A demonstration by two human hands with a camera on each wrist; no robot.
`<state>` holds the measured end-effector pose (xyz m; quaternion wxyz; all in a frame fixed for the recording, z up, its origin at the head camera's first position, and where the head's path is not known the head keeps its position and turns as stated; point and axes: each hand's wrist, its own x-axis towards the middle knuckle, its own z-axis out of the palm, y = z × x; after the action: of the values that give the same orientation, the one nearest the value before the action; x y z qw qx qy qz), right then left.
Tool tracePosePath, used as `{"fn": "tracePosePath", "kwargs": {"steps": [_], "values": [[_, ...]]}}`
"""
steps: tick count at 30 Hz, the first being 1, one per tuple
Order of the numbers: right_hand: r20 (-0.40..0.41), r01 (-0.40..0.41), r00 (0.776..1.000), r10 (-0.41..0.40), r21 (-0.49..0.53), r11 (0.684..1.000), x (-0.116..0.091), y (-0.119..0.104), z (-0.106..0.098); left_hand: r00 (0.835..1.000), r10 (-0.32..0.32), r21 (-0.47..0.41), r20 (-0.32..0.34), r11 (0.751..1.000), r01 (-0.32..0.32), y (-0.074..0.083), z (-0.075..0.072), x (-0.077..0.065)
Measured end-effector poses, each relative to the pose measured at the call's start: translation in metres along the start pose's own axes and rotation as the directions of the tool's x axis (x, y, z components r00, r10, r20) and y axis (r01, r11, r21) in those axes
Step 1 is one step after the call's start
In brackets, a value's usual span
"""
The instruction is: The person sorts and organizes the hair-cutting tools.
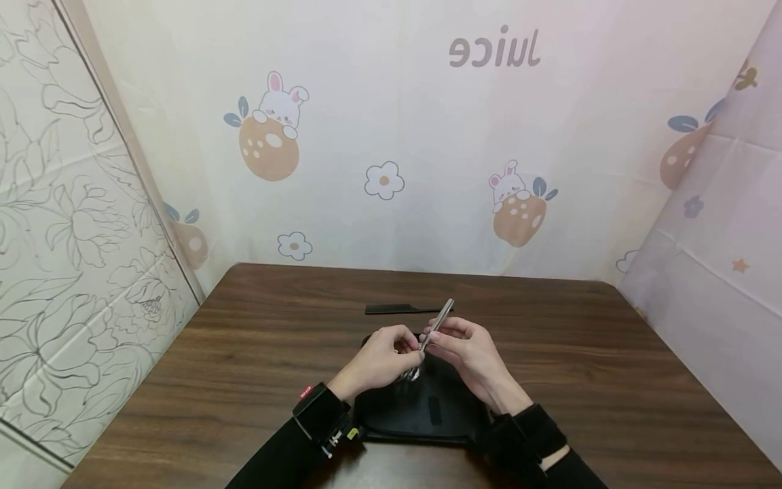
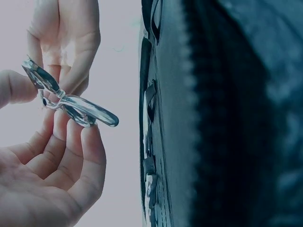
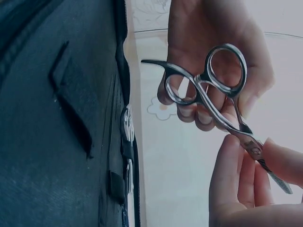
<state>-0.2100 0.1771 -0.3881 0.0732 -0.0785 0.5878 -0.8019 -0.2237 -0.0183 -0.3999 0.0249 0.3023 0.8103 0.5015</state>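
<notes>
A silver pair of thinning scissors (image 3: 218,111) is held between both hands above an open black zip case (image 1: 397,421). Its finger rings and curved finger rest show in the right wrist view, with a toothed blade at the lower right. My left hand (image 1: 381,360) grips the handle end, and its fingers lie against the rings (image 2: 80,111) in the left wrist view. With thumb and fingertips, my right hand (image 1: 470,356) pinches the scissors around the pivot. The blades point up and away in the head view.
Beyond the case, a black comb (image 1: 387,309) with a thin tail lies on the brown wooden table (image 1: 275,319). Strapped inside the case are other shiny tools (image 3: 129,125), partly hidden. Printed curtains (image 1: 397,122) hang behind the table and at its sides.
</notes>
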Motion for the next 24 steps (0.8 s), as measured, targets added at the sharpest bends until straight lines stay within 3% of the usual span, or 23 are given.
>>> {"fn": "tracePosePath", "kwargs": {"steps": [14, 24], "values": [[-0.055, 0.063, 0.997, -0.062, 0.019, 0.998, 0.000, -0.004, 0.001, 1.000, 0.010, -0.022, -0.026, 1.000, -0.011, 0.004, 0.002, 0.001], [-0.011, 0.103, 0.995, -0.103, -0.013, 0.995, -0.002, -0.014, -0.006, 0.999, 0.047, 0.004, -0.019, 0.999, -0.047, 0.005, -0.006, 0.002]]}}
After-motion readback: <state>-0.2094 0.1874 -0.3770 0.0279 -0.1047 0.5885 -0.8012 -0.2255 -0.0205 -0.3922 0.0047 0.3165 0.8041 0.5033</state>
